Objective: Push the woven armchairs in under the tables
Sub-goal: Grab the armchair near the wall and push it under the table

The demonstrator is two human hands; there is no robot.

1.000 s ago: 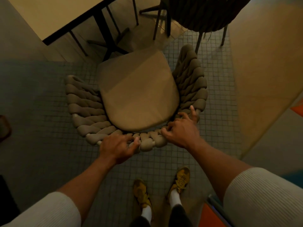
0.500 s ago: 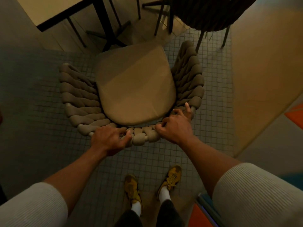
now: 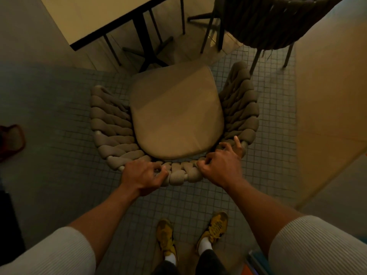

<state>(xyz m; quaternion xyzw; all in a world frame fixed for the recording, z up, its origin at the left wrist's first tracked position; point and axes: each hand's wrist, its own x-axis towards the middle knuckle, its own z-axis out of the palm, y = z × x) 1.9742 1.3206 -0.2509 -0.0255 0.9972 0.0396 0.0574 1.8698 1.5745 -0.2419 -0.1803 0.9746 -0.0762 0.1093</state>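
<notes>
A woven armchair (image 3: 111, 120) with thick braided taupe arms and a tan seat cushion (image 3: 176, 116) stands in front of me on the tiled floor. My left hand (image 3: 143, 175) grips the braided back rim at its left. My right hand (image 3: 220, 165) grips the same rim at the right, index finger stretched along the weave. The cream table (image 3: 95, 18) with a black edge and black pedestal leg (image 3: 145, 42) lies beyond the chair's front, at the upper left. The cushion's front edge reaches the foot of the table's base.
A second, dark woven chair (image 3: 278, 22) on thin black legs stands at the upper right, close to the armchair's right arm. A brown object (image 3: 12, 139) lies on the floor at the left edge. My yellow shoes (image 3: 190, 235) are just behind the chair.
The armchair has slid forward toward the table's base, with both hands holding the back rim throughout. My feet have stepped after it.
</notes>
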